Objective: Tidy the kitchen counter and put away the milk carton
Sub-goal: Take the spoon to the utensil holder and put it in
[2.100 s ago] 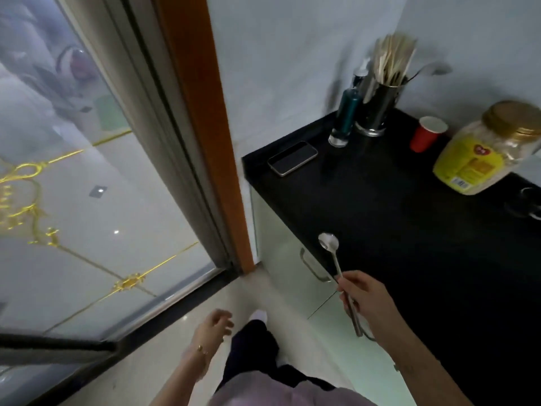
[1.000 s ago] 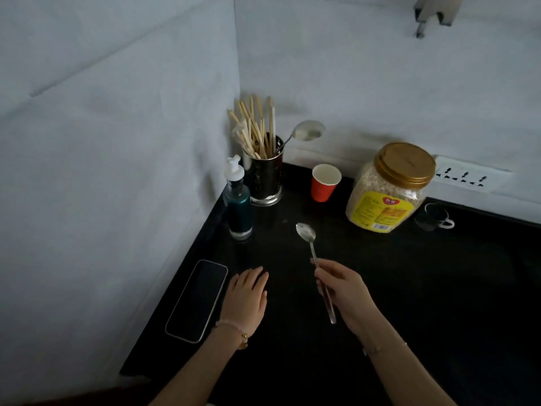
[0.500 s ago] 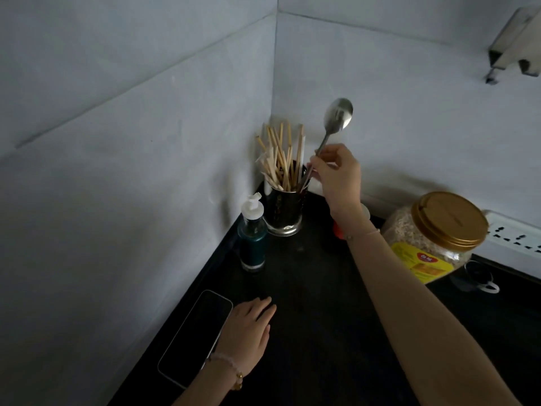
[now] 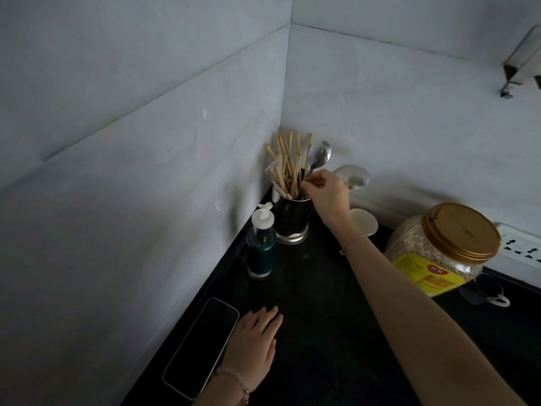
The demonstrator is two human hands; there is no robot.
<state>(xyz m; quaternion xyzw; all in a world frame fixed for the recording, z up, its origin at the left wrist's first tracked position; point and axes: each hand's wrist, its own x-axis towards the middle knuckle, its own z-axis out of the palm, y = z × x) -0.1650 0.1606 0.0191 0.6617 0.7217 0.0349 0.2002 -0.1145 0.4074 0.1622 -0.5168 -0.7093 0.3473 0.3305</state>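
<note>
A metal utensil holder [image 4: 291,219] full of wooden chopsticks [image 4: 288,164] stands in the corner of the black counter [image 4: 316,332]. My right hand [image 4: 326,193] is at the holder's rim, fingers pinched on the handle of a steel spoon [image 4: 320,156] whose bowl sticks up out of the holder. A second, larger spoon [image 4: 352,175] shows behind my hand. My left hand [image 4: 251,347] lies flat on the counter, fingers apart, beside a phone [image 4: 202,347]. No milk carton is in view.
A green pump bottle [image 4: 260,247] stands just left of the holder. A paper cup [image 4: 364,224] sits behind my right forearm. A gold-lidded jar of oats [image 4: 442,250], a small glass cup [image 4: 483,291] and a wall socket strip [image 4: 521,250] are at the right.
My right hand carried the spoon to the corner and lowered it, handle first, into the holder. My left hand came to rest flat on the counter by the phone.
</note>
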